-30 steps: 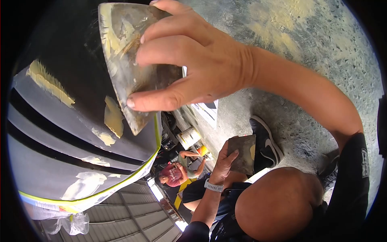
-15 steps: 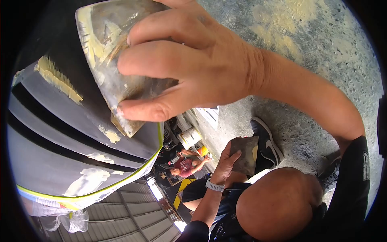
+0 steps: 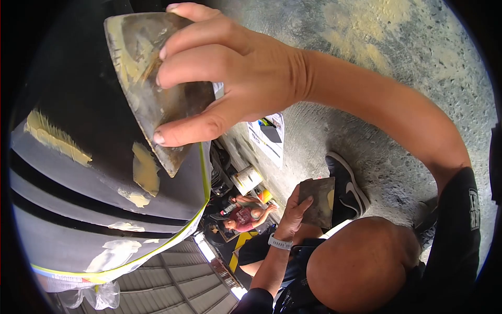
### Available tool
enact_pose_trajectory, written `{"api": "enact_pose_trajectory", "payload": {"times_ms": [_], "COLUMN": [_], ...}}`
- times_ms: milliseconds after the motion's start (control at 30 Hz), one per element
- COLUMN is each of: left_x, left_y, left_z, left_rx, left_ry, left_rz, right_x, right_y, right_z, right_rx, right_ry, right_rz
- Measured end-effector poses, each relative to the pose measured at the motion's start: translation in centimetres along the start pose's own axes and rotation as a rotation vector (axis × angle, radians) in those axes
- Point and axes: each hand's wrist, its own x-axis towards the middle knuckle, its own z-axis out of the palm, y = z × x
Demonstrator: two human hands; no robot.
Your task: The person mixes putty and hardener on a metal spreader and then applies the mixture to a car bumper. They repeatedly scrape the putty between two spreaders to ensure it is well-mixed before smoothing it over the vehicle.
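Observation:
My right hand [image 3: 219, 73] grips a wide, putty-smeared metal spreader [image 3: 128, 63], its fingers spread over the upper face and its thumb near the lower corner. The spreader hangs in front of a dark grey panel [image 3: 63, 180] with black slots. Beige putty patches lie on the panel: a long one [image 3: 55, 137] at the left, another [image 3: 145, 170] just below the spreader's edge. Lower down, my left hand [image 3: 296, 212], with a watch on the wrist, holds a flat metal plate [image 3: 316, 204] bearing a little putty, its thumb on top.
Green tape [image 3: 205, 172] edges the panel, with plastic sheeting [image 3: 102, 295] below. Beyond are a white bucket [image 3: 247, 179], an orange container [image 3: 265, 195], printed paper [image 3: 269, 138] on the concrete floor and a person in a red shirt [image 3: 241, 218]. My knee and shoe [image 3: 348, 188] are close to the plate.
My right hand and the spreader have shifted, uncovering more of the putty patch below the edge. The panel sits lower in view. My left hand is nearly unmoved.

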Motion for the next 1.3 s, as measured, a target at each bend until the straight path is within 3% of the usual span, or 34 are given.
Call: {"api": "enact_pose_trajectory", "payload": {"times_ms": [133,300,700,1067,1300], "left_x": [0.3,0.7,1.0,1.2,1.2], "left_y": [-0.4,-0.9,-1.0,-1.4,-1.3], "left_z": [-0.4,-0.9,-0.8,-1.0,-0.8], "left_rx": [-0.007,-0.039,-0.044,-0.07,-0.084], "left_ry": [-0.011,-0.029,-0.034,-0.023,-0.047], "left_rz": [-0.006,-0.004,0.01,-0.031,-0.028], "right_x": [0.9,1.5,-0.5,0.9,-0.5], "right_y": [0.8,2.2,2.4,1.2,1.9], "right_z": [2.0,5.8,1.3,6.6,5.3], "right_rx": [-0.003,-0.008,-0.108,-0.022,-0.104], "right_ry": [0.012,0.253,-0.089,0.274,0.154], "right_rz": [-0.019,-0.151,-0.028,-0.114,-0.099]}}
